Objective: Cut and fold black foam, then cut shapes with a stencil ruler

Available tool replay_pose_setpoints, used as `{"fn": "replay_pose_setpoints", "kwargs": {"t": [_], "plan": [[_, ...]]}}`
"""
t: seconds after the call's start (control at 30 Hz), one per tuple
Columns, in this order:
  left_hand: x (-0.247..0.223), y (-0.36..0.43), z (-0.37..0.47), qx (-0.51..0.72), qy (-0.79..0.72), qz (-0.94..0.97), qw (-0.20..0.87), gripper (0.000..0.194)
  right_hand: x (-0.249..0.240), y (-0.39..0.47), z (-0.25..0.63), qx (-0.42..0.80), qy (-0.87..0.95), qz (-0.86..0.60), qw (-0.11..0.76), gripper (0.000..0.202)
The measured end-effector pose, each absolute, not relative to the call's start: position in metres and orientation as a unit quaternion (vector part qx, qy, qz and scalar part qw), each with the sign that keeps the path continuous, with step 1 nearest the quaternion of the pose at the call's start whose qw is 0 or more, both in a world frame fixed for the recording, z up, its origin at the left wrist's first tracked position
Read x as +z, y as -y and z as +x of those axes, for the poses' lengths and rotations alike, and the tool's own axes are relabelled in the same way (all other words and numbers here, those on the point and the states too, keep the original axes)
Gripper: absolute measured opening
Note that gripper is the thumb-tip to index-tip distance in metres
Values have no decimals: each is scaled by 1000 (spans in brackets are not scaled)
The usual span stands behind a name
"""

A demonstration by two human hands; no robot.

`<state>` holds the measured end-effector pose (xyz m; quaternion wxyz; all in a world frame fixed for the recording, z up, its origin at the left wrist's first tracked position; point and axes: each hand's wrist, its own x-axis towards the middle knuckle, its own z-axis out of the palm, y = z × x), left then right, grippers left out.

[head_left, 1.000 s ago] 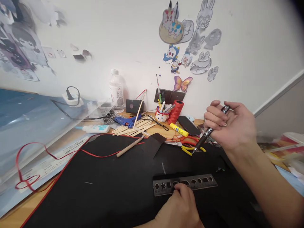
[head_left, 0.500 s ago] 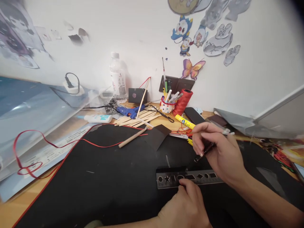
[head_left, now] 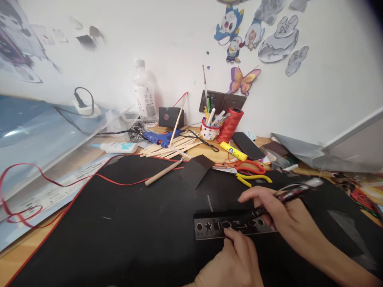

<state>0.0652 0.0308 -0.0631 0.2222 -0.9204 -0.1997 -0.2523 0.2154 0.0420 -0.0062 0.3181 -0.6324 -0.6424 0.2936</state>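
A stencil ruler (head_left: 204, 234) with cut-out shapes lies on the black mat (head_left: 134, 223). My left hand (head_left: 231, 259) is closed, with a fingertip pressing on the ruler's lower edge near the oval cut-out. A dark pen (head_left: 295, 192) is gripped in my right hand (head_left: 278, 213), slanting down to the left. Its lower end is over the ruler's cut-outs; I cannot tell whether it touches. What lies under the ruler is hard to make out, black on black. A folded black paper piece (head_left: 197, 169) sits farther back.
Orange-handled scissors (head_left: 249, 167), yellow-handled pliers (head_left: 254, 178) and a glue stick (head_left: 233, 151) lie beyond my right hand. Farther back are a blue glue gun (head_left: 161, 138), wooden sticks (head_left: 152, 150), red thread spool (head_left: 231, 125) and bottle (head_left: 145, 97). Red ribbon (head_left: 119, 183) trails left.
My right hand has moved down and turned, bringing the pen from above the ruler to its cut-outs. The scissors and pliers show more fully. My left hand stays on the ruler.
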Motion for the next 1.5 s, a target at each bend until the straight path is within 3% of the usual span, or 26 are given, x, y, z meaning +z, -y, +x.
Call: {"fn": "replay_pose_setpoints", "kwargs": {"t": [0.17, 0.43, 0.57, 0.67, 0.83, 1.0, 1.37, 1.5], "plan": [[-63, -31, 64, -174, 165, -943, 230, 41, -17, -31, 220, 467, 577, -562, 364, 22], [-91, -17, 61, -189, 233, -930, 215, 31, -40, -30, 217, 586, 517, -459, 423, 18], [-98, -6, 39, -164, 268, -933, 178, 25, -39, -30, 218, 587, 525, -451, 420, 18], [-75, -15, 14, -159, 232, -947, 157, 26, -39, -29, 218, 578, 526, -459, 424, 17], [-27, -64, -9, -44, 312, -945, -86, 25, -38, -30, 218, 565, 532, -474, 415, 19], [-21, -91, -12, -50, 380, -886, -263, 15, -38, -31, 218, 549, 538, -495, 406, 27], [-37, -91, -18, -116, 400, -845, -336, 22, -38, -31, 212, 594, 474, -502, 413, 19], [-37, -91, -19, -121, 394, -842, -347, 23, -35, -33, 208, 545, 507, -543, 388, 13]]}}
